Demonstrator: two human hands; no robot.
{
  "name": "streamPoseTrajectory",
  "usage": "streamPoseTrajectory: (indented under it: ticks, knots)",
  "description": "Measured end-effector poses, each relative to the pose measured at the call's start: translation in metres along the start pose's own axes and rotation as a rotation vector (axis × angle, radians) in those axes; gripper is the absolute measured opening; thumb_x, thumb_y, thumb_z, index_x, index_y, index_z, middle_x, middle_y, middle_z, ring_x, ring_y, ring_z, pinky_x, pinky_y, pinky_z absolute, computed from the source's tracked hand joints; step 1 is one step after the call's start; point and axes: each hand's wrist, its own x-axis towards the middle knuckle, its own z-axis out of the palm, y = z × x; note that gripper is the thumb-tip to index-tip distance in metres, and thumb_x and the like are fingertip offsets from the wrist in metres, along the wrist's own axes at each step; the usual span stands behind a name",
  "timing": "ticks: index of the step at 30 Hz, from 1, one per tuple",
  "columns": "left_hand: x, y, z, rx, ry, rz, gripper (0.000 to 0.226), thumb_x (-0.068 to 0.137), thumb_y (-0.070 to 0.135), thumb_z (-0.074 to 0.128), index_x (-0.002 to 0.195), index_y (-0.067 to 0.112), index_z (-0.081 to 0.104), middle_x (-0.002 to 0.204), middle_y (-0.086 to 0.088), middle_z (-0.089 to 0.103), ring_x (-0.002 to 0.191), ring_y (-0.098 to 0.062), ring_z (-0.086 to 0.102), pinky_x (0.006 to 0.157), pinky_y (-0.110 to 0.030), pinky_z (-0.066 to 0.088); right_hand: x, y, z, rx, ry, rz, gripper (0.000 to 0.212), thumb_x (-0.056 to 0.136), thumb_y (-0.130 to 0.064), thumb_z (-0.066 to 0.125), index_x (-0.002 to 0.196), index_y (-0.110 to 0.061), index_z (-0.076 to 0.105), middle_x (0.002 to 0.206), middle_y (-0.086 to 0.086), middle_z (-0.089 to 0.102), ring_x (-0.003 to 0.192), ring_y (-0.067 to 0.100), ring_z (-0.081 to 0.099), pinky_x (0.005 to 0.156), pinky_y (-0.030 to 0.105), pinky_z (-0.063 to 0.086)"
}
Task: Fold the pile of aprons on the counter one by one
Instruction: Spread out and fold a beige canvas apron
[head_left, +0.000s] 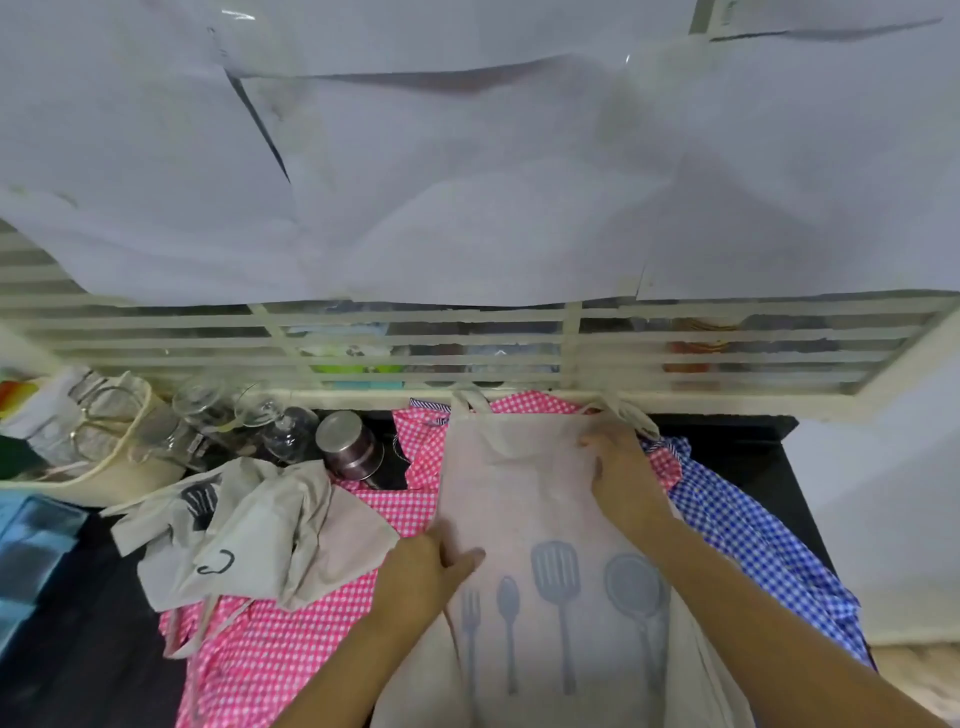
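While your left hand (431, 566) pinches the left edge of the beige apron (524, 499), thumb on top of the cloth, your right hand (623, 467) lies flat on its upper right part with fingers spread and nothing gripped. That apron, printed with a fork, spoon, spatula and ladle, lies down the middle of the dark tabletop (727, 441), its straps reaching the far edge and its lower end running over the near edge towards you. It lies on a pink checked apron (280, 644), and a blue checked apron (748, 530) shows just beside it on the right. A crumpled beige apron (244, 535) sits on the pink one to the left. Near the far left corner stand a steel tin (348, 449) and some glasses (270, 421).
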Motion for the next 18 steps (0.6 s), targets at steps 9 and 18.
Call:
streamPoseTrajectory:
  ticks: [9, 18]
  knots:
    - [-0.061, -0.010, 0.029, 0.116, -0.198, -0.112, 0.060, 0.073, 0.053, 0.070, 0.112, 0.012, 0.054, 0.096, 0.002, 0.059, 0.083, -0.011, 0.055, 0.070, -0.023, 0.045, -0.149, -0.088, -0.002, -0.234, -0.589, -0.146, 0.039, 0.095, -0.004, 0.041, 0.132, -0.014, 0.045, 0.127, 0.009, 0.053, 0.112, 0.026, 0.054, 0.083, 0.029, 0.038]
    - [-0.123, -0.056, 0.060, -0.115, 0.003, 0.043, 0.061, 0.091, 0.002, 0.052, 0.147, 0.005, 0.028, 0.148, -0.010, 0.031, 0.136, -0.024, 0.034, 0.110, -0.023, 0.025, -0.210, -0.055, 0.041, -0.503, -0.606, -0.078, 0.080, 0.094, -0.046, 0.048, 0.152, -0.028, -0.005, 0.157, 0.008, -0.021, 0.145, 0.032, -0.018, 0.116, 0.044, -0.008]
